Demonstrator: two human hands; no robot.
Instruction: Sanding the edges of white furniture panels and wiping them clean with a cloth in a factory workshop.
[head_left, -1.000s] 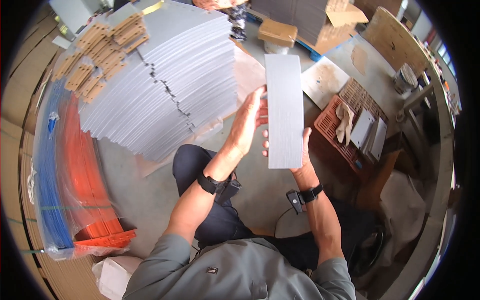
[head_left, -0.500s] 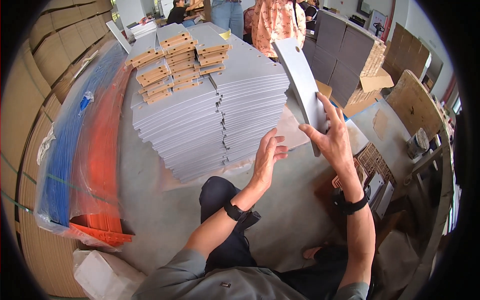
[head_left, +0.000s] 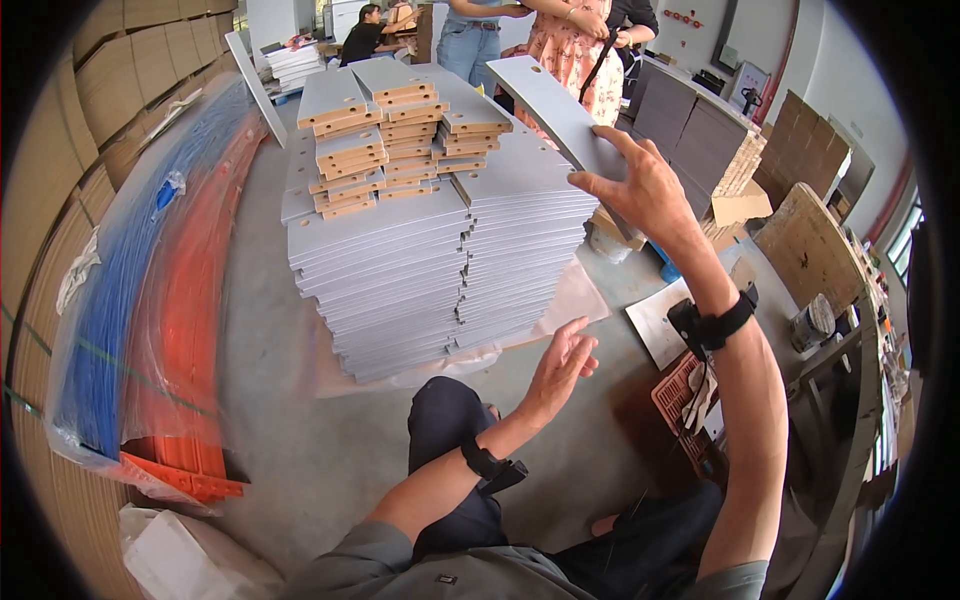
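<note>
My right hand grips a long grey board with a small hole near its far end. The board is tilted over the right side of a tall stack of grey panels. On top of that stack lie short grey boards in uneven layers, their light-brown edges drilled with holes. Below the stack's near right corner, my left hand hangs in the air with nothing in it, fingers loosely stretched. A black band with a small box is strapped on each wrist.
Plastic-wrapped blue strips and orange strips lie along the left, beside stacked cardboard. An orange-red crate with gloves is at lower right, near a wooden bench. A person in a floral dress stands beyond the stack.
My right hand has carried the grey board up and forward, toward the far right side of the stack. My left hand appears slightly lower and further right. The view has shifted a little.
</note>
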